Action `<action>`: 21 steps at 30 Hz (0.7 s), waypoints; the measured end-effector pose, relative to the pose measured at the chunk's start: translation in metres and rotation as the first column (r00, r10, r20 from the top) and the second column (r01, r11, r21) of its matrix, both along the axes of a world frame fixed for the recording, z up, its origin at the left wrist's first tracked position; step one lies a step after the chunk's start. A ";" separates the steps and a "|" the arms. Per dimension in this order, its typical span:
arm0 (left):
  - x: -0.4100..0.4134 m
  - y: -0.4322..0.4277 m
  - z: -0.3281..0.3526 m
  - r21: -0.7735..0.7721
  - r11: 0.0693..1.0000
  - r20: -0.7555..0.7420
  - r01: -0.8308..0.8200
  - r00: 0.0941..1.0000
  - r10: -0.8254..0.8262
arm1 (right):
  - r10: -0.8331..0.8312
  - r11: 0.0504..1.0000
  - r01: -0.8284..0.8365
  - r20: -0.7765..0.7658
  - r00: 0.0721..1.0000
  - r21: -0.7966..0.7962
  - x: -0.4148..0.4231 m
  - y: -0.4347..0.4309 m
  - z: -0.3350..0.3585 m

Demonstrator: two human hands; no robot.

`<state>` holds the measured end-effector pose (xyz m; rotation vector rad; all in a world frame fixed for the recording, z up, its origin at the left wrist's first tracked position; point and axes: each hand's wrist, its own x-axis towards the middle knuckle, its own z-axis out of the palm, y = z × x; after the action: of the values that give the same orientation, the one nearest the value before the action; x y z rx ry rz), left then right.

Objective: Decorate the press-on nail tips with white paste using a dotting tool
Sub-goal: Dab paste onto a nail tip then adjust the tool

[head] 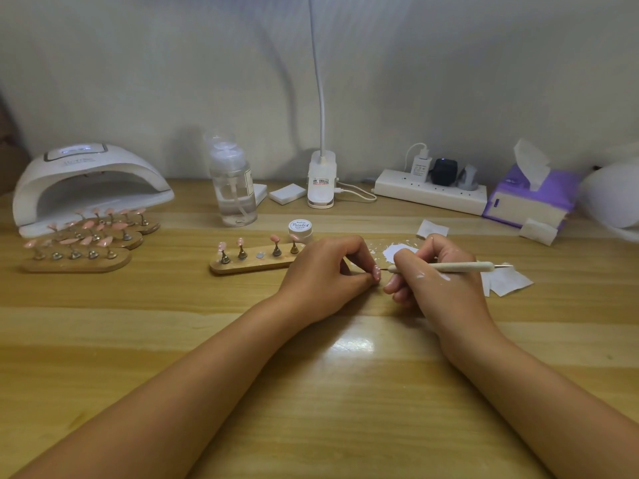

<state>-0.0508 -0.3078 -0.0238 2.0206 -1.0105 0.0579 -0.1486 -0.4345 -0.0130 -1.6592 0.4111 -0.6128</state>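
My left hand (323, 271) pinches a pink nail tip (377, 273) low over the wooden table. My right hand (434, 276) grips a cream dotting tool (456, 267), and its fine point touches that tip. White paste is smeared on the back of my right hand. Behind my left hand lies a wooden stand (252, 264) with several pink tips on metal holders and one bare slot. A small white paste jar (300, 229) stands just beyond it. White paste dabs sit on a clear sheet (397, 252) behind my hands.
Three more wooden stands (77, 262) with pink tips lie at the left, before a white nail lamp (86, 183). A clear pump bottle (233, 188), clip lamp base (321, 181), power strip (432, 191), purple tissue pack (532, 198) and paper scraps (505, 281) line the back and right.
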 end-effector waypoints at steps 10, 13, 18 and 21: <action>0.000 0.000 0.000 -0.002 1.000 0.023 0.003 1.000 -0.003 | 0.017 1.000 -0.017 0.005 1.000 -0.015 0.002 -0.001 -0.002; 0.000 0.000 0.000 0.005 1.000 0.025 -0.005 1.000 0.004 | 0.020 0.999 -0.020 -0.004 1.000 -0.025 0.003 -0.001 -0.002; 0.000 0.000 0.000 0.002 1.000 0.020 0.000 1.000 0.000 | 0.011 1.000 -0.011 0.001 1.000 -0.005 0.001 0.000 0.000; 0.000 0.000 0.000 -0.001 1.000 0.017 0.002 1.000 -0.002 | 0.006 1.000 -0.006 -0.009 1.000 -0.002 0.000 0.001 0.002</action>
<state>-0.0507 -0.3078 -0.0234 2.0218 -1.0228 0.0747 -0.1486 -0.4334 -0.0114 -1.6652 0.4121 -0.6021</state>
